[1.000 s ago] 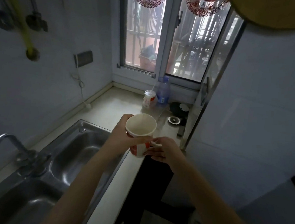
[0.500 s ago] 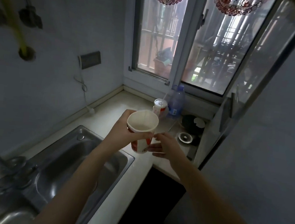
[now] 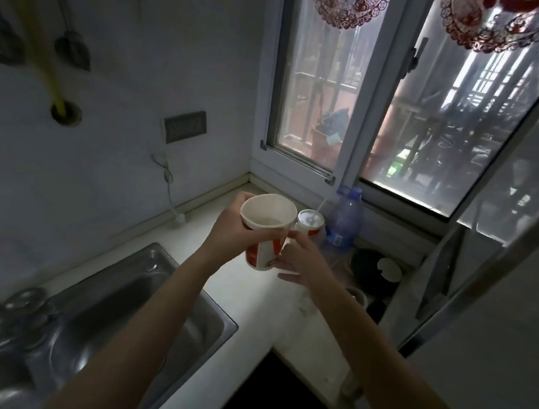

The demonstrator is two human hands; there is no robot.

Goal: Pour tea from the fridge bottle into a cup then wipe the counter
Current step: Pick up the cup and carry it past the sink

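Note:
A red and white paper cup (image 3: 266,233) is held upright in the air above the pale counter (image 3: 253,297); its inside looks nearly empty. My left hand (image 3: 231,230) is wrapped around the cup's left side. My right hand (image 3: 302,259) rests with spread fingers against the cup's lower right side. A clear plastic bottle with a blue cap (image 3: 343,220) stands on the counter below the window, just behind the cup.
A lidded red cup with a straw (image 3: 309,222) stands next to the bottle. A steel sink (image 3: 115,314) with a tap (image 3: 8,305) fills the left. A dark round stove part (image 3: 374,272) lies right of the hands. A wall socket (image 3: 185,126) and hanging utensils are on the left wall.
The view has moved closer to the counter corner and window. Both hands have carried the cup forward, now directly in front of the lidded cup and bottle.

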